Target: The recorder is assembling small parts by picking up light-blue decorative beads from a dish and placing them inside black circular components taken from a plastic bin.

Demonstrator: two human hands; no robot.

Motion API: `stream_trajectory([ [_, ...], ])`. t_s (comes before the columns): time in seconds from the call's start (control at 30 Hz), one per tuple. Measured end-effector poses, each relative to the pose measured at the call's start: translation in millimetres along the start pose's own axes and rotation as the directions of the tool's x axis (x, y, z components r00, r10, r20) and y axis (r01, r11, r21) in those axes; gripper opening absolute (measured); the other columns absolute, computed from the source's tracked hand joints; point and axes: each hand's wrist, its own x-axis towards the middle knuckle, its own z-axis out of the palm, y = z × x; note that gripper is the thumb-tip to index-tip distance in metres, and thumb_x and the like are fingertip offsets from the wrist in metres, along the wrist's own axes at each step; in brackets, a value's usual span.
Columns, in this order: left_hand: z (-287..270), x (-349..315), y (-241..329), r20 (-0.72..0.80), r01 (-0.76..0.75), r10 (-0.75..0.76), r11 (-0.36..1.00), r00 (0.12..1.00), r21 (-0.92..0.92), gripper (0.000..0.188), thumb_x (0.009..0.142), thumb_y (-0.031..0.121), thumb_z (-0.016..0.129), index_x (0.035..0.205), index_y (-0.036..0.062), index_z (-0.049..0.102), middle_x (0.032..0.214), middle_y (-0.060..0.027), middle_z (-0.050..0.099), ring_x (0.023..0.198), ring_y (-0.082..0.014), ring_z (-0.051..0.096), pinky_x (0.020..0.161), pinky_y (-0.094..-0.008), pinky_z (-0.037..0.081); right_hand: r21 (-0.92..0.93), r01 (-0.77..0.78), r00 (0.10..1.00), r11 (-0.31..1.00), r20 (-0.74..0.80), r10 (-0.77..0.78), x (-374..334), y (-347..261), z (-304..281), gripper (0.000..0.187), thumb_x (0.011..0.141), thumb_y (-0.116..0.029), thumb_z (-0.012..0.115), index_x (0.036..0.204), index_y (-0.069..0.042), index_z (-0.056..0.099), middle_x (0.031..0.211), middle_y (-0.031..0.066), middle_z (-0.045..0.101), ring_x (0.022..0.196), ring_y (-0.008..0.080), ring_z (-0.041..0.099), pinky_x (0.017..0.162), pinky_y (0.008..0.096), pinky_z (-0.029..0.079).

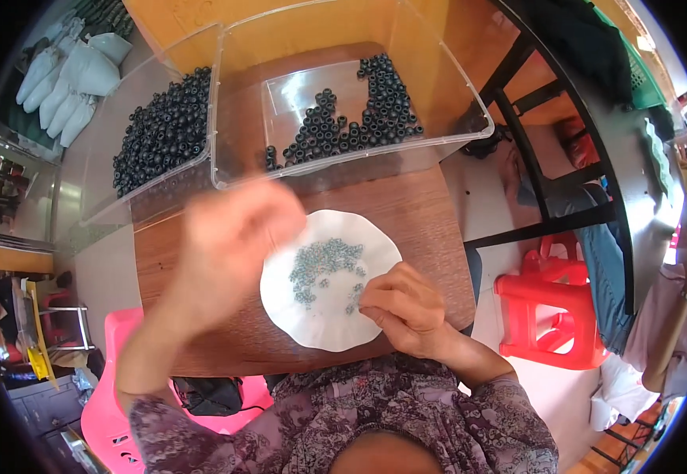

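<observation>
A white wavy-rimmed plate [320,336] lies on the brown wooden table, holding a loose pile of small teal-grey metallic pieces [316,265]. My right hand [407,308] is at the plate's right rim, thumb and fingers pressed together beside a few of the pieces; anything in the pinch is too small to make out. Over the plate's upper left edge, my left hand [245,217] is smeared by motion, and its fingertips cannot be read. Beyond the plate, a clear plastic bin [343,162] holds many black, barrel-shaped parts with holes [339,134].
A second clear bin [98,193] to the left holds more black parts [173,118]. White filled bags [83,71] lie at the far left. Red stools [553,316] and a black table frame [545,229] stand at the right, with another person [668,316] nearby. I sit near a pink chair [110,395].
</observation>
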Motion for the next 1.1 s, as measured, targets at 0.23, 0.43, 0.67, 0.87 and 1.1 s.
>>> stream_trajectory([
  [0.23, -27.5, 182.5, -47.4, 0.197, -0.269, 0.183, 0.703, 0.963, 0.659, 0.014, 0.073, 0.008, 0.056, 0.084, 0.003, 0.063, 0.079, -0.0157, 0.064, 0.076, -0.0305, 0.061, 0.068, -0.0388, 0.047, 0.074, -0.046, 0.999, 0.996, 0.009, 0.045, -1.9, 0.7, -3.6, 0.023, 0.063, 0.008, 0.069, 0.083, 0.0, 0.063, 0.076, 0.0102, 0.06, 0.061, 0.0222, 0.054, 0.052, 0.0296, 0.043],
  [0.43, 11.8, 262.5, -94.5, 0.26, -0.311, 0.172, 0.591, 0.95, 0.745, 0.026, 0.072, 0.003, 0.049, 0.093, 0.0069, 0.063, 0.089, -0.0177, 0.064, 0.088, -0.0354, 0.059, 0.076, -0.0425, 0.047, 0.168, -0.119, 0.993, 0.978, 0.001, 0.121, -8.3, 10.2, -14.9, 0.018, 0.066, 0.005, 0.071, 0.082, 0.002, 0.063, 0.074, 0.0103, 0.06, 0.062, 0.0222, 0.056, 0.053, 0.0292, 0.043],
  [0.67, 44.4, 309.3, -138.5, 0.439, -0.511, 0.264, 0.51, 0.859, 0.692, 0.045, 0.076, 0.0, 0.045, 0.116, 0.0166, 0.055, 0.109, -0.0109, 0.057, 0.1, -0.0355, 0.052, 0.09, -0.0413, 0.042, 0.202, -0.183, 0.981, 0.962, -0.032, 0.193, -10.9, 21.9, -23.3, 0.018, 0.066, 0.005, 0.072, 0.081, 0.002, 0.063, 0.075, 0.0104, 0.061, 0.062, 0.0221, 0.056, 0.054, 0.0294, 0.043],
  [0.87, 36.1, 296.6, -134.8, 0.478, -0.461, 0.201, 0.715, 0.855, 0.526, 0.043, 0.073, -0.007, 0.042, 0.107, 0.0117, 0.061, 0.096, -0.0138, 0.061, 0.086, -0.0285, 0.061, 0.075, -0.0405, 0.049, 0.233, -0.226, 0.97, 0.946, -0.03, 0.24, -9.1, 27.8, -30.0, 0.016, 0.066, 0.005, 0.072, 0.08, 0.003, 0.064, 0.074, 0.0103, 0.062, 0.062, 0.0218, 0.056, 0.054, 0.0296, 0.043],
  [1.1, 10.1, 279.0, -125.4, 0.105, 0.163, -0.285, 0.771, 0.953, 0.615, 0.028, 0.072, -0.001, 0.047, 0.092, 0.0066, 0.066, 0.082, -0.0152, 0.065, 0.067, -0.0246, 0.065, 0.058, -0.0365, 0.051, 0.265, -0.264, 0.96, 0.927, -0.024, 0.28, -7.1, 28.0, -30.1, 0.016, 0.065, 0.005, 0.071, 0.079, 0.003, 0.064, 0.073, 0.0105, 0.062, 0.062, 0.022, 0.056, 0.054, 0.0299, 0.043],
])
